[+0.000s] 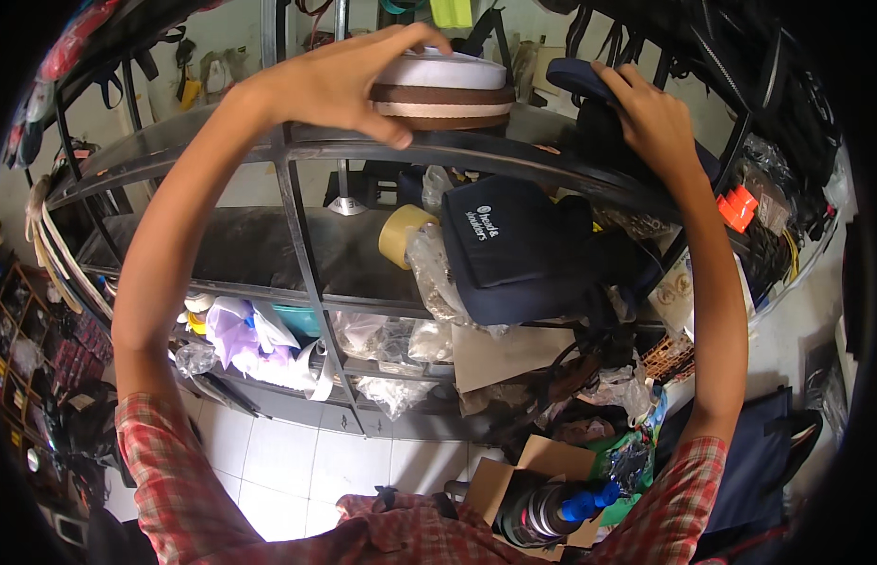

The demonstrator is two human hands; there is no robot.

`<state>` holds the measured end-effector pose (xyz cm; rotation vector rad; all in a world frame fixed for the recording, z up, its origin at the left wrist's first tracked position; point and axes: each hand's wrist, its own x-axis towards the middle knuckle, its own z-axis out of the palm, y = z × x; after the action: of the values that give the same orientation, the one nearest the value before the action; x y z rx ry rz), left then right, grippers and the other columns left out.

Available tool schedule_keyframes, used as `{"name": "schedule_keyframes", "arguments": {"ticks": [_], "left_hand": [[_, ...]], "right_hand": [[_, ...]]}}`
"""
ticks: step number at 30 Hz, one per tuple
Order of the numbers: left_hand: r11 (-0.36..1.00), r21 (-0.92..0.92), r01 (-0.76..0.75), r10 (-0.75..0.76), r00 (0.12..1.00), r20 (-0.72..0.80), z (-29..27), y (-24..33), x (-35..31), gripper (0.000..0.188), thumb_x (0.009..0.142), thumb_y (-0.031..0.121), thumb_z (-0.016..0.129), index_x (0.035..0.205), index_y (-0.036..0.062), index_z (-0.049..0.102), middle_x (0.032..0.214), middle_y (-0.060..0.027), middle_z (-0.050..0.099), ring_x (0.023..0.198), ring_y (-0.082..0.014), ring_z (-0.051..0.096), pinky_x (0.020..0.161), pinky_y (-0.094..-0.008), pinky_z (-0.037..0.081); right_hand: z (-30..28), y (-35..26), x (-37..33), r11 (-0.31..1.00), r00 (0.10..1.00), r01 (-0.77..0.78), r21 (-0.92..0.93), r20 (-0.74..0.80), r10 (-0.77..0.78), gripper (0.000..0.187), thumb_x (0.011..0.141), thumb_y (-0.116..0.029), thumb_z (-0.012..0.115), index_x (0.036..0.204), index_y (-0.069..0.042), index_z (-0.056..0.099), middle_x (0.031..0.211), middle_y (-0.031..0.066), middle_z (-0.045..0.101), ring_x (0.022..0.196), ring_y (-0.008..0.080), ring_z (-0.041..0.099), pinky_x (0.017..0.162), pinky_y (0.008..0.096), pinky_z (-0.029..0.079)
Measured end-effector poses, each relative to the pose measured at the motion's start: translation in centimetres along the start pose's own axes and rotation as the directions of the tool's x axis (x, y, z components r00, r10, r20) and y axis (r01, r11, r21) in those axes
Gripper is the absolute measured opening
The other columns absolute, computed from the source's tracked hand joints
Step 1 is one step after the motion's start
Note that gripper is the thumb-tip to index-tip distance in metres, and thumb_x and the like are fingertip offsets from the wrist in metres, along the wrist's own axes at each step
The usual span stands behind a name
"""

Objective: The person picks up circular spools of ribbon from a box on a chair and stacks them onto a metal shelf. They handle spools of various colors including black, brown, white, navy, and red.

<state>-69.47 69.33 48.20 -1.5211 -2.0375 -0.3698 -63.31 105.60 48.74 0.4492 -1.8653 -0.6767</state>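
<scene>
On the top shelf lies a stack of flat strap rolls: a white roll (448,71) on top, with brown rolls (443,96) and a pale pinkish roll (448,110) under it. My left hand (330,89) is curved around the left side of this stack, fingers over the white roll and thumb low at the front. To the right, my right hand (653,121) grips a dark navy roll (578,77), fingertips over its upper edge. The roll is tilted, and its far side is hidden. Dark material sits beneath that hand.
The black metal shelf (222,132) has an upright post (302,226) left of centre. Lower down are a yellow tape roll (401,235), a navy bag (509,245), and purple plastic (245,339). An open cardboard box (490,490) stands close to me. Dark straps hang at upper right.
</scene>
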Motion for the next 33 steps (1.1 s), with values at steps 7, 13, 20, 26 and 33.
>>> {"name": "schedule_keyframes", "arguments": {"ticks": [7, 13, 20, 26, 33], "left_hand": [[0.922, 0.383, -0.062, 0.025, 0.995, 0.101, -1.1, -1.2, -0.8, 0.107, 0.054, 0.036, 0.082, 0.146, 0.0289, 0.028, 0.127, -0.009, 0.049, 0.106, -0.0354, 0.058, 0.089, -0.0455, 0.052], [0.734, 0.626, -0.264, 0.193, 0.965, 0.181, 0.0, -0.4, -0.2, 0.074, 0.077, 0.042, 0.065, 0.143, 0.0304, 0.033, 0.127, -0.0107, 0.047, 0.102, -0.0309, 0.059, 0.08, -0.0429, 0.056], [0.575, 0.779, -0.249, 0.451, 0.891, -0.048, 0.7, -2.5, 0.0, 0.05, 0.08, 0.024, 0.058, 0.129, 0.0297, 0.05, 0.134, -0.0171, 0.044, 0.097, -0.0312, 0.056, 0.077, -0.041, 0.052], [0.525, 0.817, -0.238, 0.545, 0.831, -0.109, 1.7, -3.0, 1.7, 0.047, 0.078, 0.025, 0.062, 0.124, 0.0304, 0.054, 0.115, -0.0154, 0.051, 0.092, -0.0288, 0.053, 0.075, -0.0383, 0.05], [0.588, 0.808, -0.038, 0.214, 0.971, -0.11, 2.9, -2.2, 1.7, 0.093, 0.067, 0.02, 0.08, 0.143, 0.035, 0.03, 0.115, -0.0106, 0.047, 0.105, -0.0299, 0.053, 0.089, -0.0443, 0.051]], "right_hand": [[-0.1, 0.2, -0.1, 1.0, 1.0, 0.006, 0.024, 0.003, -0.006, 0.05, 0.078, -0.001, 0.059, 0.125, -0.015, 0.051, 0.095, 0.0077, 0.058, 0.073, 0.0283, 0.065, 0.058, 0.041, 0.051], [-0.4, -0.2, -0.1, 1.0, 0.999, -0.015, 0.001, 0.035, 0.015, 0.051, 0.077, 0.0, 0.058, 0.126, -0.015, 0.052, 0.094, 0.0073, 0.057, 0.075, 0.0278, 0.065, 0.059, 0.0408, 0.051], [-0.9, 0.3, -0.2, 0.999, 0.999, 0.041, -0.033, 0.016, -0.04, 0.057, 0.073, 0.003, 0.055, 0.127, -0.014, 0.052, 0.096, 0.0073, 0.058, 0.076, 0.0265, 0.064, 0.059, 0.0409, 0.05], [-2.7, -0.2, -0.9, 0.994, 0.994, 0.105, -0.007, -0.034, -0.105, 0.059, 0.073, 0.004, 0.054, 0.129, -0.015, 0.052, 0.097, 0.0059, 0.057, 0.078, 0.0253, 0.064, 0.057, 0.0389, 0.05], [-3.1, 0.0, -1.5, 0.993, 0.992, 0.116, -0.011, -0.043, -0.117, 0.059, 0.073, 0.002, 0.056, 0.129, -0.016, 0.053, 0.1, 0.0037, 0.057, 0.078, 0.0224, 0.064, 0.054, 0.0354, 0.049]]}}
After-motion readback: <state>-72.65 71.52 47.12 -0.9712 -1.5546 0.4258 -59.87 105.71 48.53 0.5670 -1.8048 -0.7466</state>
